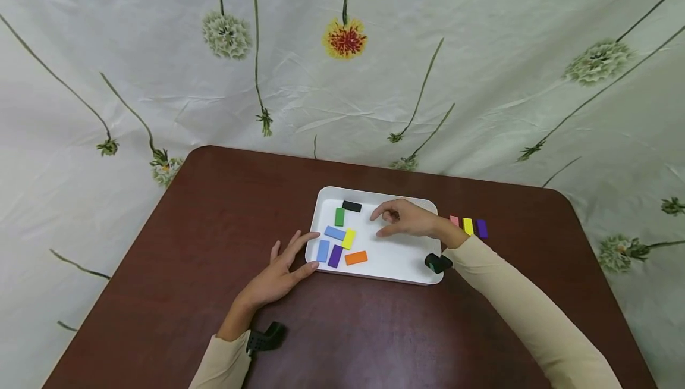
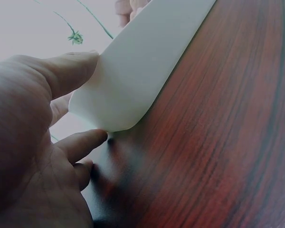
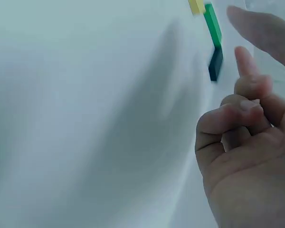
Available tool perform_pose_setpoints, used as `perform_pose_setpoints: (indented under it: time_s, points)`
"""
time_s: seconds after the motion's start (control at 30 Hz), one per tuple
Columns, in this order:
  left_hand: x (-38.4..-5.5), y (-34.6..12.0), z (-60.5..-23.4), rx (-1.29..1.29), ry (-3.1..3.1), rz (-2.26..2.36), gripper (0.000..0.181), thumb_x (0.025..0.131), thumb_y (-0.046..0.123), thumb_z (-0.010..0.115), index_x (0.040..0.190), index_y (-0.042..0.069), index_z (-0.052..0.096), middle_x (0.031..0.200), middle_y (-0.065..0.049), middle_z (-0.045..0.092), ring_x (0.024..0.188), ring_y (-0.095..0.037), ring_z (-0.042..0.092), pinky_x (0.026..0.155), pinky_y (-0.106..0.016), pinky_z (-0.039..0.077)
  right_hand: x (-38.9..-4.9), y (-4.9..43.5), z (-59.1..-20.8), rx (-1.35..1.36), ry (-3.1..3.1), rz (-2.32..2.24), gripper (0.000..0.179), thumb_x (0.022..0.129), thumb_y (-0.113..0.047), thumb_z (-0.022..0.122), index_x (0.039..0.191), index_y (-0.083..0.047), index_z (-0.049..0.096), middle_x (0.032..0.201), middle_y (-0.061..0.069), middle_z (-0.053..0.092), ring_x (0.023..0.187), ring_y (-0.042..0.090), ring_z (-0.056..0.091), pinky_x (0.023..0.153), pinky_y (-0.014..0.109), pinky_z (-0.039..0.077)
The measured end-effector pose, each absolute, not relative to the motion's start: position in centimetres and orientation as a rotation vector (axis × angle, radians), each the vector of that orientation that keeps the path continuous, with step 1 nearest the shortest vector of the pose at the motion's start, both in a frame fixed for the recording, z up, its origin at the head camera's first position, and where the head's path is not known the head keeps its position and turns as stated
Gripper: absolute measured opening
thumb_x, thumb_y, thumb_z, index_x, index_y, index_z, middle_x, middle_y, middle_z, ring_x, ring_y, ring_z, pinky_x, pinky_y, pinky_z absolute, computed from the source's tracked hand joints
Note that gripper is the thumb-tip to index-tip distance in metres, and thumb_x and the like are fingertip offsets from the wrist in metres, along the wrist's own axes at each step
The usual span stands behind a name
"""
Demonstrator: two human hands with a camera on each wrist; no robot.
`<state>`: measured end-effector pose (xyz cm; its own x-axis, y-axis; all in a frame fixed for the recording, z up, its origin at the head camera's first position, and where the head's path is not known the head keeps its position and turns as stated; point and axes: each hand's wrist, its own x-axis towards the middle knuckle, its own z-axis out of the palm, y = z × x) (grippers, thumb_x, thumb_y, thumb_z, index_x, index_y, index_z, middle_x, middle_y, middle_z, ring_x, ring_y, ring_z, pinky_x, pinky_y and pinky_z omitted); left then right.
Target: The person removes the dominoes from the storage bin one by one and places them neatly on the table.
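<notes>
Right grip [image 1: 402, 219], thumb and forefinger spread, hovers over white tray [image 1: 396, 261], wrist [image 1: 453, 235] partly hiding pink block [image 1: 454, 220].

White tray [image 1: 396, 264] under the right hand [image 1: 408, 219]; left of that hand, blue, purple, yellow, orange, green and black blocks [image 1: 349, 239].

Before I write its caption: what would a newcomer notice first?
Bright blocks in the left half of the white tray on the table. The right hand above the tray and the left hand touching its left end come next. Then the red-and-yellow flower on the cloth behind.
</notes>
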<state>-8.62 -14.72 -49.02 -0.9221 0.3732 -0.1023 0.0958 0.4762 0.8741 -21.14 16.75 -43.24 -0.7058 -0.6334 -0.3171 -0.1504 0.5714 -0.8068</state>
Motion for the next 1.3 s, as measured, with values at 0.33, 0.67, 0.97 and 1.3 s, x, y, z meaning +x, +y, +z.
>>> perform_pose_setpoints:
  time_s: [0.33,0.67,0.97,1.3]
  points:
    - [-8.6,-14.8,-48.9,0.391,2.443,1.420,0.065,0.099,0.040,0.061,0.156,0.028,0.032,0.166,-0.015,0.020,0.156,-0.036,0.002,0.115,-0.064,-0.015,-19.0,12.3,-45.2,-0.237,2.199,-1.241,0.040,0.080,-0.005,0.082,0.115,0.001,0.065,0.077,-0.002,0.040,0.078,0.013,0.039,0.075,0.025,0.035]
    - [-8.6,-14.8,-49.0,0.404,2.436,1.428,0.064,0.099,0.039,0.062,0.155,0.026,0.034,0.166,-0.016,0.022,0.156,-0.036,0.002,0.115,-0.064,-0.014,-17.7,9.6,-45.2,-0.128,2.385,-0.973,0.054,0.070,-0.019,0.091,0.114,-0.005,0.064,0.081,0.002,0.044,0.077,0.016,0.043,0.067,0.025,0.034]
    - [-8.7,-15.0,-49.0,0.402,2.443,1.421,0.064,0.099,0.039,0.062,0.155,0.025,0.034,0.165,-0.018,0.021,0.156,-0.037,0.001,0.115,-0.065,-0.015,-17.9,9.3,-44.9,-0.128,2.373,-0.953,0.058,0.068,-0.021,0.093,0.114,-0.004,0.063,0.079,0.002,0.044,0.077,0.015,0.043,0.066,0.024,0.034]
    - [-8.7,-14.9,-48.9,0.404,2.439,1.419,0.063,0.100,0.038,0.061,0.155,0.026,0.034,0.165,-0.018,0.020,0.156,-0.037,0.001,0.115,-0.065,-0.015,-17.8,9.5,-45.0,-0.126,2.399,-0.949,0.051,0.071,-0.018,0.091,0.111,-0.005,0.063,0.083,0.004,0.046,0.081,0.017,0.045,0.068,0.025,0.035]
